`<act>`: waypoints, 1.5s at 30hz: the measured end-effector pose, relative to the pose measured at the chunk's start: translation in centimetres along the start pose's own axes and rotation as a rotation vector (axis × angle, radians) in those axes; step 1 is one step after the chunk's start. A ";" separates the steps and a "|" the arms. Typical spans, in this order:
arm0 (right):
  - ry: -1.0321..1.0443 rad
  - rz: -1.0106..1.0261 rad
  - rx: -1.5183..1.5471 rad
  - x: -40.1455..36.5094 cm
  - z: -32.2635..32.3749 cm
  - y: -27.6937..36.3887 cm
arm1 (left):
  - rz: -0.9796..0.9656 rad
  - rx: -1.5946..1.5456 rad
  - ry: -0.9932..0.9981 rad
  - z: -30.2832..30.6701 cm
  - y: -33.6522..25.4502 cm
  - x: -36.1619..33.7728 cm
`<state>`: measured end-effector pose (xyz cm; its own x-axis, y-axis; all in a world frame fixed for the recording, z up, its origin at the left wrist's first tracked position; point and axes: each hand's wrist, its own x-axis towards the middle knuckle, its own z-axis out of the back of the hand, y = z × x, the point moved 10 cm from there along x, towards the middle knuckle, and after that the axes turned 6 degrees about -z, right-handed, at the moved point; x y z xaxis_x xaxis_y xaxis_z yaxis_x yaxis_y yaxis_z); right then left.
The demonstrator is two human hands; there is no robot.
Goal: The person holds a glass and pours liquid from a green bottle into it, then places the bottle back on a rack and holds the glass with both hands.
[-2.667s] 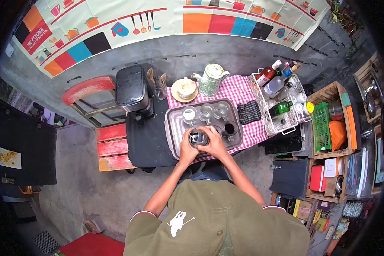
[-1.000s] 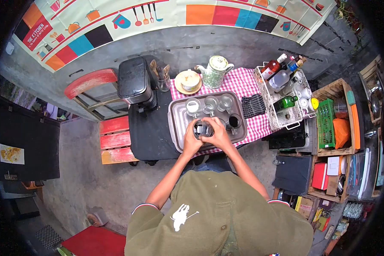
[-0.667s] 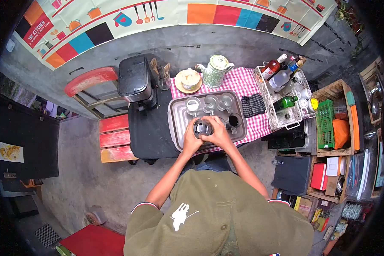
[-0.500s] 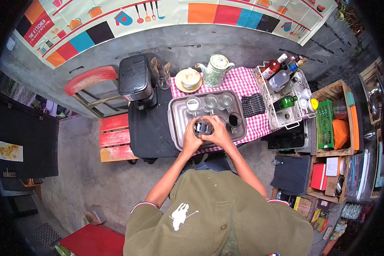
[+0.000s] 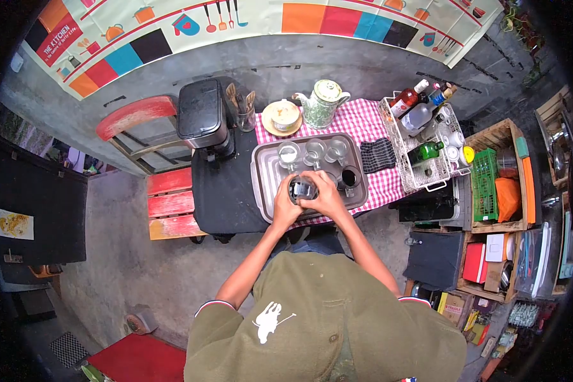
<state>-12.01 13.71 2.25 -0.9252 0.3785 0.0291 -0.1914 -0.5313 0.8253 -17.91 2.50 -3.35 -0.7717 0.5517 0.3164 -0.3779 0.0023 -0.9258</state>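
Note:
Both my hands are wrapped round a clear glass (image 5: 303, 188), held over the front edge of the grey-brown serving tray (image 5: 261, 191). My left hand (image 5: 286, 202) closes on its left side, and my right hand (image 5: 328, 198) curls round the right side with fingertips meeting at the far rim. Through the mouth the inside looks dark. Beyond my fingers stand several glass mugs, among them a left one (image 5: 289, 155), a middle one (image 5: 314, 153) and a right one (image 5: 337, 150). A dark mug or dark-filled glass (image 5: 348, 178) is just right of my right hand.
Behind the tray are a patterned teapot (image 5: 323, 107) and a lidded cup on a saucer (image 5: 282, 119). A black bin-like appliance (image 5: 200, 118) stands left. Right of a folded dark cloth (image 5: 377, 156), a white wire rack (image 5: 420, 169) holds bottles and cups.

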 end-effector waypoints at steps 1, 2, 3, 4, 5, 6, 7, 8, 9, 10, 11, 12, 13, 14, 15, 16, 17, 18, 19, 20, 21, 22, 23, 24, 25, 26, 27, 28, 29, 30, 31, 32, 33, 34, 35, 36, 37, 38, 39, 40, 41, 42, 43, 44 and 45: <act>0.005 -0.004 0.002 0.0 0.0 0.0 | 0.011 0.003 0.004 0.0 0.0 0.0; 0.010 -0.007 0.005 0.0 -0.1 0.0 | 0.022 0.006 0.007 0.1 -0.2 0.0; 0.014 -0.010 0.008 0.0 -0.1 0.0 | 0.033 0.009 0.011 0.1 -0.3 0.0; 0.014 -0.012 0.003 0.0 -0.1 0.1 | 0.028 0.012 0.005 0.2 -0.5 0.0; 0.012 -0.014 -0.003 0.0 0.0 0.2 | 0.023 0.015 0.000 0.3 -0.7 0.0; 0.011 -0.016 -0.008 0.0 0.0 0.2 | 0.017 0.019 -0.006 0.3 -0.8 0.0; 0.010 -0.013 -0.008 0.1 0.0 0.3 | 0.012 0.018 -0.010 0.4 -0.8 0.0; 0.009 -0.011 -0.008 0.1 0.0 0.3 | 0.006 0.017 -0.014 0.4 -0.8 0.0; 0.008 -0.009 -0.008 0.1 0.0 0.4 | 0.000 0.016 -0.017 0.4 -0.7 0.0; 0.009 -0.012 -0.019 0.1 0.0 0.4 | 0.007 0.013 -0.014 0.3 -0.6 0.0; 0.009 -0.016 -0.030 0.1 0.1 0.6 | 0.014 0.012 -0.012 0.3 -0.5 0.0; 0.010 -0.019 -0.041 0.1 0.2 0.7 | 0.020 0.010 -0.008 0.3 -0.4 0.0; 0.013 -0.024 -0.039 0.1 0.2 0.9 | 0.013 0.014 -0.012 0.3 -0.5 0.0; 0.016 -0.029 -0.037 0.0 0.3 1.0 | 0.005 0.017 -0.015 0.3 -0.5 0.0; 0.019 -0.033 -0.036 0.0 0.3 1.0 | -0.002 0.021 -0.018 0.2 -0.6 0.0; 0.018 -0.032 -0.029 0.0 0.3 0.9 | 0.004 0.024 -0.013 0.1 -0.5 0.0; 0.016 -0.030 -0.023 0.0 0.3 0.9 | 0.010 0.027 -0.007 0.1 -0.4 0.0; 0.015 -0.029 -0.016 0.0 0.3 0.8 | 0.016 0.030 -0.002 0.0 -0.4 0.0; 0.015 -0.030 -0.022 0.0 0.3 0.6 | 0.020 0.032 0.003 0.0 -0.4 -0.1; 0.015 -0.031 -0.027 0.0 0.3 0.5 | 0.024 0.035 0.007 0.0 -0.6 0.0; 0.016 -0.032 -0.033 0.0 0.3 0.4 | 0.027 0.037 0.011 0.0 -0.7 0.0; 0.020 -0.037 -0.038 0.0 0.3 0.4 | 0.031 0.029 0.014 -0.1 -0.6 0.1; 0.025 -0.041 -0.043 0.1 0.4 0.5 | 0.035 0.020 0.017 -0.2 -0.5 0.1; 0.029 -0.045 -0.049 0.1 0.5 0.5 | 0.039 0.011 0.020 -0.3 -0.4 0.1; 0.028 -0.048 -0.047 0.1 0.5 0.5 | 0.040 0.007 0.017 -0.3 -0.4 0.1; 0.027 -0.050 -0.046 0.1 0.5 0.4 | 0.040 0.002 0.014 -0.4 -0.4 0.1; 0.026 -0.053 -0.045 0.1 0.5 0.3 | 0.041 -0.003 0.012 -0.4 -0.5 0.1; 0.025 -0.051 -0.044 0.1 0.5 0.3 | 0.029 0.004 0.008 -0.4 -0.6 0.1; 0.024 -0.049 -0.043 0.2 0.5 0.3 | 0.018 0.011 0.004 -0.4 -0.6 0.1; 0.024 -0.047 -0.041 0.2 0.5 0.2 | 0.007 0.018 -0.001 -0.3 -0.7 0.1; 0.025 -0.046 -0.050 0.2 0.4 0.1 | 0.009 0.014 -0.001 -0.3 -0.6 0.1; 0.026 -0.045 -0.059 0.3 0.3 -0.1 | 0.012 0.009 -0.002 -0.4 -0.5 0.0; 0.027 -0.043 -0.068 0.4 0.3 -0.2 | 0.013 0.004 -0.002 -0.4 -0.4 0.0; 0.030 -0.042 -0.068 0.4 0.2 -0.2 | 0.019 0.003 -0.001 -0.4 -0.3 0.0; 0.034 -0.040 -0.068 0.4 0.2 -0.3 | 0.026 0.001 0.001 -0.4 -0.2 0.0; 0.037 -0.039 -0.068 0.5 0.2 -0.3 | 0.031 0.000 0.003 -0.5 -0.1 0.0; 0.039 -0.039 -0.073 0.5 0.1 -0.3 | 0.032 -0.004 0.001 -0.5 -0.1 0.0; 0.041 -0.040 -0.077 0.5 0.2 -0.3 | 0.033 -0.007 0.000 -0.5 -0.1 0.0; 0.043 -0.041 -0.082 0.5 0.2 -0.2 | 0.034 -0.011 -0.001 -0.5 -0.1 0.0; 0.050 -0.050 -0.089 0.5 0.2 -0.1 | 0.037 -0.005 0.001 -0.5 0.0 0.0; 0.057 -0.059 -0.095 0.5 0.3 0.1 | 0.039 0.001 0.004 -0.6 0.0 0.0; 0.062 -0.069 -0.102 0.5 0.4 0.2 | 0.041 0.006 0.009 -0.7 0.1 0.0; 0.061 -0.066 -0.106 0.5 0.5 0.3 | 0.041 0.004 0.008 -0.8 0.1 0.0; 0.061 -0.064 -0.110 0.5 0.5 0.3 | 0.043 0.001 0.007 -0.8 0.2 0.0; 0.062 -0.061 -0.113 0.4 0.5 0.3 | 0.044 -0.001 0.005 -0.9 0.3 -0.1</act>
<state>-12.29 14.12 2.83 -0.9283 0.3674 -0.0571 -0.2807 -0.5920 0.7555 -17.49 3.19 -3.83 -0.7850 0.5554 0.2744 -0.3432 -0.0210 -0.9390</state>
